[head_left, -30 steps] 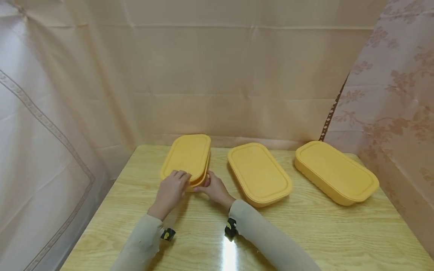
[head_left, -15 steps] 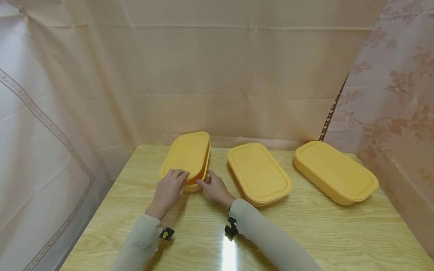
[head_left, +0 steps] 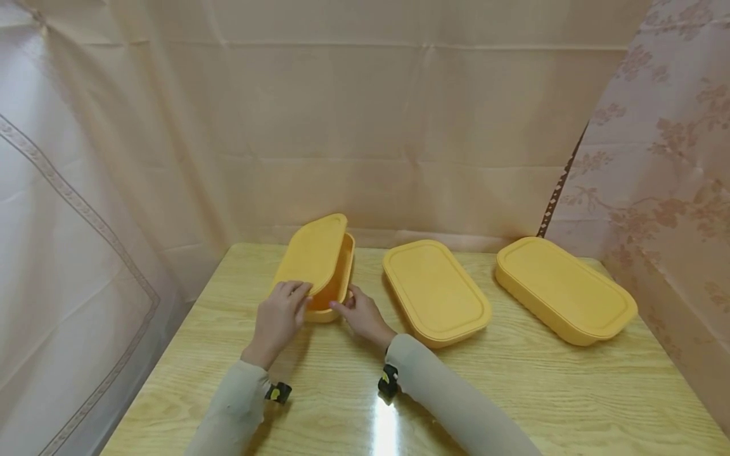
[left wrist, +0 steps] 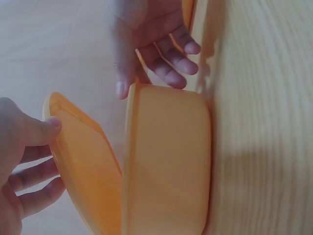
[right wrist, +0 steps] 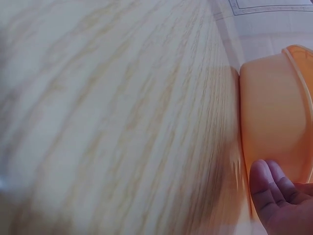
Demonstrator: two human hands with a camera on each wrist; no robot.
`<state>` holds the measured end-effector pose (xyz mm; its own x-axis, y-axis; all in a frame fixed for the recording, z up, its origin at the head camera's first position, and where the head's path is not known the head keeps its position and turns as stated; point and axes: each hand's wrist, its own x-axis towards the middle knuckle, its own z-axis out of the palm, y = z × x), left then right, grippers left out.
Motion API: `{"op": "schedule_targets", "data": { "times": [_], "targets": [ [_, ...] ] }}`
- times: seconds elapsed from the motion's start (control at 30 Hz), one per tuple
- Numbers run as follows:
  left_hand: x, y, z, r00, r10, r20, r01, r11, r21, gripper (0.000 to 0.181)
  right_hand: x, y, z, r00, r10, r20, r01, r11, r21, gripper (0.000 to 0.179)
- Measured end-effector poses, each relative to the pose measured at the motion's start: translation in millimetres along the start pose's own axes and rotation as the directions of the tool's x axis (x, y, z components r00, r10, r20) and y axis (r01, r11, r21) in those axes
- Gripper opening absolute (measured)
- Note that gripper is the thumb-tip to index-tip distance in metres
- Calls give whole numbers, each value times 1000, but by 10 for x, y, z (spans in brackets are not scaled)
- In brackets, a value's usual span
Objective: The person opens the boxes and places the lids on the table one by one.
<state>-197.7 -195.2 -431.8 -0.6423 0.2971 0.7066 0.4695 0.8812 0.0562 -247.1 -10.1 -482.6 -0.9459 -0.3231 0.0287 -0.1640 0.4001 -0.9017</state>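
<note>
You pinch the tilted lid (head_left: 313, 253) with your left hand (head_left: 277, 320) — your right hand (head_left: 366, 318) grips the yellow container (head_left: 321, 316) at its near right corner, on the surface (head_left: 331, 392) left of the middle box (head_left: 437, 291).

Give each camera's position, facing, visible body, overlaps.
Head: head-worn, facing forward-down at the tabletop; left hand, right hand, sleeves show.
Left wrist: on that wrist, facing the tilted lid and open box; left and right hand show.
Right wrist: on that wrist, facing across tabletop to box's side; right hand shows.
Shared: both wrist views catch the open box and right hand.
</note>
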Motion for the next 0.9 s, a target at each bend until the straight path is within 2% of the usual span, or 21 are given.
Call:
{"op": "schedule_targets", "data": {
  "times": [0.33,0.6,0.9],
  "targets": [
    [60,-43,-93,999,-27,-46,26,999,-25,24,-17,-21,-36,1000,11,17,-12,999,52,57],
    [24,-52,-123,997,-35,-69,33,999,-21,24,-54,18,16,998,55,27,-57,996,74,53],
    [77,-89,-211,991,-117,-72,114,993,-33,22,-28,-6,27,999,39,23,-41,995,95,49]
  ]
}}
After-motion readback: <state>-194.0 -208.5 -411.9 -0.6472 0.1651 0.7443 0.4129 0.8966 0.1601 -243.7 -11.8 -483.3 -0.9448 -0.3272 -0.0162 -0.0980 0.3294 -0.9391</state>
